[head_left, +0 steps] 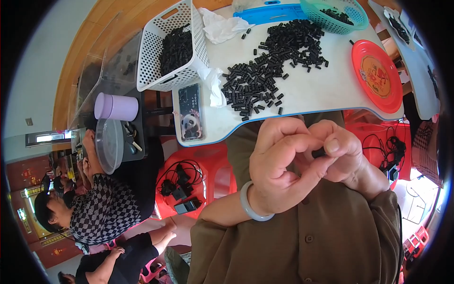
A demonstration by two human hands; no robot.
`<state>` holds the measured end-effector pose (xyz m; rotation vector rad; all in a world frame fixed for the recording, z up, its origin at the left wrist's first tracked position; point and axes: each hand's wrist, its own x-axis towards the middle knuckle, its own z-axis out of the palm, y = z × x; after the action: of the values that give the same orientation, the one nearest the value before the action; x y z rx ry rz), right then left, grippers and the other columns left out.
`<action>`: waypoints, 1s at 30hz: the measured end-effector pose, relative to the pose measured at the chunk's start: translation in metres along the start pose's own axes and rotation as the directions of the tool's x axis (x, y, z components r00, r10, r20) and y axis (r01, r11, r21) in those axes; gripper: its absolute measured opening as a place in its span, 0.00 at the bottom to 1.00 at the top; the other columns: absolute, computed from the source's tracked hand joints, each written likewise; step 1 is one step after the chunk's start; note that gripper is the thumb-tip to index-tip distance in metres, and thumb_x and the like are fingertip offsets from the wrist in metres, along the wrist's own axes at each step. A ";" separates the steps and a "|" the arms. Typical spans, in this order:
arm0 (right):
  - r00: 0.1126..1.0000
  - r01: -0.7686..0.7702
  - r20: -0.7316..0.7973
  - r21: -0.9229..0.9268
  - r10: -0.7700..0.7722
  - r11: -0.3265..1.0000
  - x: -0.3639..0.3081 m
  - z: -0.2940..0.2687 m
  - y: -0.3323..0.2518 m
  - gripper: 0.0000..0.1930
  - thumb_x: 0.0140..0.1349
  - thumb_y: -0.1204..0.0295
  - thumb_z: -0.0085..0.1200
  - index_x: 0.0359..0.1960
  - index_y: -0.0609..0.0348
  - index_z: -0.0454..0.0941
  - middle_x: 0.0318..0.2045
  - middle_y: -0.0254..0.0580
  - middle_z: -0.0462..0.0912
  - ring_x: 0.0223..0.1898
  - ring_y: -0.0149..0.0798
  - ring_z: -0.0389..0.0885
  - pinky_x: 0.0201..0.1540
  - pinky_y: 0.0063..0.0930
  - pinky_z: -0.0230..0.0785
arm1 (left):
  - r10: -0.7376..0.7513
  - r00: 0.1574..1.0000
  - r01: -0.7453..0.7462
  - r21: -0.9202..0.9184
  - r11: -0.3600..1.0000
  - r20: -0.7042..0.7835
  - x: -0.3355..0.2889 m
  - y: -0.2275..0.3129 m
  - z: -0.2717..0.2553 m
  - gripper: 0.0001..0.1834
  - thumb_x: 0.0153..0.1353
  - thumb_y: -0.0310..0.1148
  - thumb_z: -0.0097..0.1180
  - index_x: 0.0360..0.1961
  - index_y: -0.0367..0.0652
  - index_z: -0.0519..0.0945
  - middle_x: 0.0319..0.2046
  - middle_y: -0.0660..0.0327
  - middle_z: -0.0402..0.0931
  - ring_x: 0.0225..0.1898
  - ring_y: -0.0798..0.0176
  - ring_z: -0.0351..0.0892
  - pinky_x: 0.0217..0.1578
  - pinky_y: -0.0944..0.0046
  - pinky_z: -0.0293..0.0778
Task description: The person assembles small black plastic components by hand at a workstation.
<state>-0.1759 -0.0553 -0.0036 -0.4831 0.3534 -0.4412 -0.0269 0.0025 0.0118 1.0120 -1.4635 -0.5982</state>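
Both of my hands are raised together in front of my chest, off the table's near edge. Between their fingertips sits a small black cylindrical piece (319,153). My left hand (281,165), with a pale bangle (249,203) at the wrist, pinches it from the left. The thumb and curled fingers of my right hand (338,146) press on it from the right and partly hide it. Beyond my hands, a loose pile of similar black pieces (255,78) spreads over the white table (326,92).
A white perforated basket (198,71) of black pieces stands left, near a phone in a panda case (190,113) and tissues (222,26). A green basket (309,18), blue tray (253,15) and red plate (395,90) lie beyond. Another person (106,203) sits at left.
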 end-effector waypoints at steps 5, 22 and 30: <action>0.995 0.041 -0.088 -0.035 -0.044 0.999 0.000 0.011 -0.001 0.14 0.53 0.64 0.58 0.21 0.62 0.72 0.14 0.34 0.66 0.14 0.26 0.58 0.16 0.23 0.49 | -0.079 0.997 0.078 -0.048 0.996 -0.020 0.000 0.005 0.002 0.14 0.44 0.20 0.68 0.35 0.36 0.79 0.38 0.56 0.72 0.33 0.66 0.72 0.30 0.71 0.69; 0.497 0.150 -0.076 -0.974 -0.864 0.172 -0.025 -0.075 -0.048 0.08 0.56 0.78 0.57 0.21 0.67 0.74 0.19 0.36 0.73 0.22 0.24 0.69 0.24 0.22 0.61 | -0.084 0.910 0.160 0.157 0.975 -0.407 0.043 -0.050 -0.038 0.07 0.59 0.24 0.57 0.38 0.32 0.77 0.33 0.59 0.75 0.35 0.66 0.73 0.42 0.69 0.69; 0.206 -0.547 0.032 -0.825 -0.978 -0.142 -0.113 -0.188 -0.123 0.08 0.53 0.73 0.56 0.33 0.63 0.80 0.32 0.49 0.80 0.36 0.53 0.78 0.40 0.42 0.71 | 0.080 0.956 0.213 0.858 0.466 -0.281 0.116 -0.127 -0.149 0.20 0.56 0.30 0.61 0.47 0.30 0.74 0.40 0.47 0.76 0.42 0.52 0.75 0.47 0.58 0.70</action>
<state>-0.3910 -0.1675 -0.0711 -2.0714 2.0407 -1.1623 0.1564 -0.1297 -0.0090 1.8946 -1.4531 0.3760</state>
